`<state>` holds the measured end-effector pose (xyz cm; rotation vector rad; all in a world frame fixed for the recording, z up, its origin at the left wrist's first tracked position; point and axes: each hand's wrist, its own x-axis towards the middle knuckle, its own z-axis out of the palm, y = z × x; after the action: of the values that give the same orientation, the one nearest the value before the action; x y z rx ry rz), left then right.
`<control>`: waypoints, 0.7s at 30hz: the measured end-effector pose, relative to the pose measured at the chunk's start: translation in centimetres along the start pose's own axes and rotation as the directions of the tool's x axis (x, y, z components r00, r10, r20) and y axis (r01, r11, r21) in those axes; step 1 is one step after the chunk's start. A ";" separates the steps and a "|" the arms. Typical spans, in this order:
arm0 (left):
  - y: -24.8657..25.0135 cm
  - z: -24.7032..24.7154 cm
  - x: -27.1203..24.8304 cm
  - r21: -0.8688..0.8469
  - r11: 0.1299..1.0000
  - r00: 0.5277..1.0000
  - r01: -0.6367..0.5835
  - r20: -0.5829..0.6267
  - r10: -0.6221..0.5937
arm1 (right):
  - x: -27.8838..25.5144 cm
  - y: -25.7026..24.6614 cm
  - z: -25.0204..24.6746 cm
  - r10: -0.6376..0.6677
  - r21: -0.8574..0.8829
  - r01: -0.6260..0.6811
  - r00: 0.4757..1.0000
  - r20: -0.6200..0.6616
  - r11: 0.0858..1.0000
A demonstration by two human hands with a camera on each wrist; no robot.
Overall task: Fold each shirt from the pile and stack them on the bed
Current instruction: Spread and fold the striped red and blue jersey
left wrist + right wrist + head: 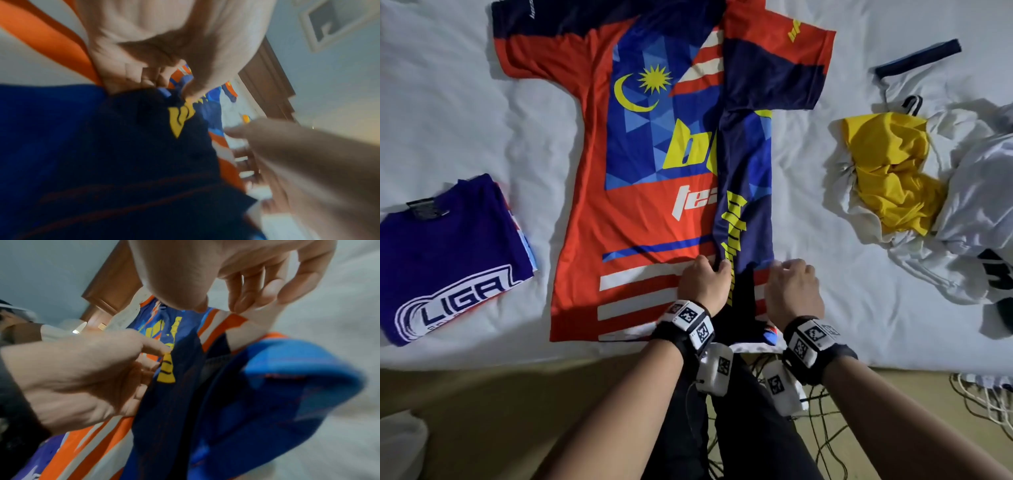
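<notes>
jersey: thin, slippery, limp | left hand pinches folded flap's hem | right hand loosely curled, holds nothing | take at hem corners

A spread jersey lies mid-bed, its right side folded inward. A folded shirt sits left (near edge); the unfolded pile lies right. Both hands rest at the jersey's near hem.
</notes>
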<state>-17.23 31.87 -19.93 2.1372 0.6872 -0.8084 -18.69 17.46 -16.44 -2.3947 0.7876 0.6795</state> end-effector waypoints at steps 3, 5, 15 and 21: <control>0.2 1.2 -1.0 0.096 0.994 0.995 -0.052 -0.085 0.060 | 0.3 -0.4 1.4 0.090 -0.019 -0.090 0.996 0.028 0.996; 0.1 1.5 -1.2 0.088 0.992 0.987 -0.095 -0.124 0.105 | 0.1 -0.3 2.4 0.051 -0.004 -0.051 0.999 0.014 0.999; -2.7 -0.6 -2.4 0.035 0.986 0.984 -0.162 -0.072 0.164 | -1.7 5.5 0.8 -0.376 0.016 0.376 0.927 -0.005 0.927; -4.6 -1.7 -4.4 0.017 0.998 0.993 -0.063 0.099 0.061 | -2.2 8.9 0.7 -0.764 -0.237 0.818 0.575 0.294 0.525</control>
<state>-22.64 34.91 -17.94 2.1107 0.5604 -0.8842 -26.14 12.56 -18.44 -2.5851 -0.5944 0.6079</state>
